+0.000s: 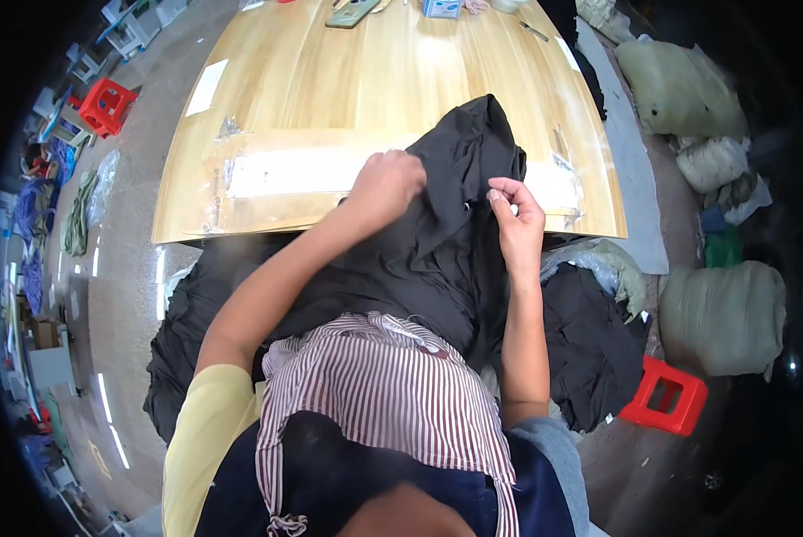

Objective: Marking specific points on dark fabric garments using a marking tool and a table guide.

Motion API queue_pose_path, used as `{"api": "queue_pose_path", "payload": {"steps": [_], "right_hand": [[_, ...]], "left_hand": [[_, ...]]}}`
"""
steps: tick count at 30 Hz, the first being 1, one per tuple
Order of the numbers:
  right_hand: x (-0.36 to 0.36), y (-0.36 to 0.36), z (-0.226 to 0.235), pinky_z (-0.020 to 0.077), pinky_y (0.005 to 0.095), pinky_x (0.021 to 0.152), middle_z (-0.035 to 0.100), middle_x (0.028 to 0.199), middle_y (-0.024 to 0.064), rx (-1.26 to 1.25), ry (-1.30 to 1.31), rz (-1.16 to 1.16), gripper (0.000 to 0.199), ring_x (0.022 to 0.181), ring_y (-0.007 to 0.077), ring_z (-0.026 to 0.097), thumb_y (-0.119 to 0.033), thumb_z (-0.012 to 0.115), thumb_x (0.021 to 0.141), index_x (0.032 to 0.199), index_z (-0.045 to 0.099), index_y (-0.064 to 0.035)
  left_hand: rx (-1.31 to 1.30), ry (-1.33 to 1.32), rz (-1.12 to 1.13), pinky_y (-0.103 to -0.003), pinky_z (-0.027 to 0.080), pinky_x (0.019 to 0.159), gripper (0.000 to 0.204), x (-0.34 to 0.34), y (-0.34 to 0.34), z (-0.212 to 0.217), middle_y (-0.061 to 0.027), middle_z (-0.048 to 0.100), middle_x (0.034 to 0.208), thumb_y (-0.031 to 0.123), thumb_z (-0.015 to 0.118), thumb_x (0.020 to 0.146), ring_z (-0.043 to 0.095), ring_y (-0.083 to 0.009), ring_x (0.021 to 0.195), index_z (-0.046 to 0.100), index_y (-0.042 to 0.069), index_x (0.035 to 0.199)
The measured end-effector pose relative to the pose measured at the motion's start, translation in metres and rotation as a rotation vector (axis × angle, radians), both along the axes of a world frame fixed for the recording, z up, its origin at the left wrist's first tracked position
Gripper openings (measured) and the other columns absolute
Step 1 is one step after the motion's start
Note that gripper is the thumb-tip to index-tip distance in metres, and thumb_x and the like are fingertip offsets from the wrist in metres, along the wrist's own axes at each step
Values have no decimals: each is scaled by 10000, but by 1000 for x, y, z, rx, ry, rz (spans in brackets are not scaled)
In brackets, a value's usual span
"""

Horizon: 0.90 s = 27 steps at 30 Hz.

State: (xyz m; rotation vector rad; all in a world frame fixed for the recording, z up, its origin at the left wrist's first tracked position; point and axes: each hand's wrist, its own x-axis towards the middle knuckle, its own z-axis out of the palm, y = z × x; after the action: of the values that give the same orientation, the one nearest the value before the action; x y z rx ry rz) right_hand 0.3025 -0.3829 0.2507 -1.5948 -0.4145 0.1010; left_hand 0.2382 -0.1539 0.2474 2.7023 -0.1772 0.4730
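A black garment (437, 242) of loose, creased cloth runs from my lap up over the table's near edge, its top end bunched to a peak on the wood. Over the garment's left edge, my left hand (389, 186) is closed with its fingers curled under; whatever it grips is hidden. At the cloth's right side, my right hand (519, 220) is closed, thumb and forefinger close together. A small white thing (514, 208) shows among its fingers, too small to name. A tiny white speck lies on the cloth between the two hands.
The wooden table (285, 98) has taped white sheets near its front edge. A phone (352, 12), a blue-white box (441, 8) and small snips (534, 31) lie at the far side. More black cloth (589, 340) hangs at right, near a red stool (665, 396) and stuffed sacks (722, 318).
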Motion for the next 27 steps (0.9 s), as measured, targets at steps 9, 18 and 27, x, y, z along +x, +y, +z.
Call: {"api": "queue_pose_path", "payload": {"steps": [9, 18, 27], "right_hand": [[-21, -25, -25, 456, 206, 717, 640, 806, 1, -4, 111, -10, 122, 751, 59, 561, -38, 601, 895, 982, 657, 26], [-19, 52, 24, 480, 264, 714, 650, 898, 78, -184, -262, 271, 129, 802, 174, 628, -30, 604, 855, 965, 668, -7], [19, 81, 28, 464, 247, 804, 662, 904, 39, -250, -69, 777, 220, 863, 120, 596, -156, 639, 900, 1040, 653, 14]], "left_hand": [[-384, -283, 355, -353, 507, 713, 150, -6, 39, 51, -154, 634, 838, 72, 599, 868, 645, -301, 782, 601, 27, 1012], [-119, 108, 387, -410, 507, 641, 316, -59, -43, 2, -113, 654, 781, 349, 719, 795, 654, -303, 749, 632, 69, 912], [-1027, 123, 146, -267, 430, 560, 151, -51, -5, 36, 11, 581, 699, 154, 593, 889, 524, -87, 621, 625, 6, 888]]}}
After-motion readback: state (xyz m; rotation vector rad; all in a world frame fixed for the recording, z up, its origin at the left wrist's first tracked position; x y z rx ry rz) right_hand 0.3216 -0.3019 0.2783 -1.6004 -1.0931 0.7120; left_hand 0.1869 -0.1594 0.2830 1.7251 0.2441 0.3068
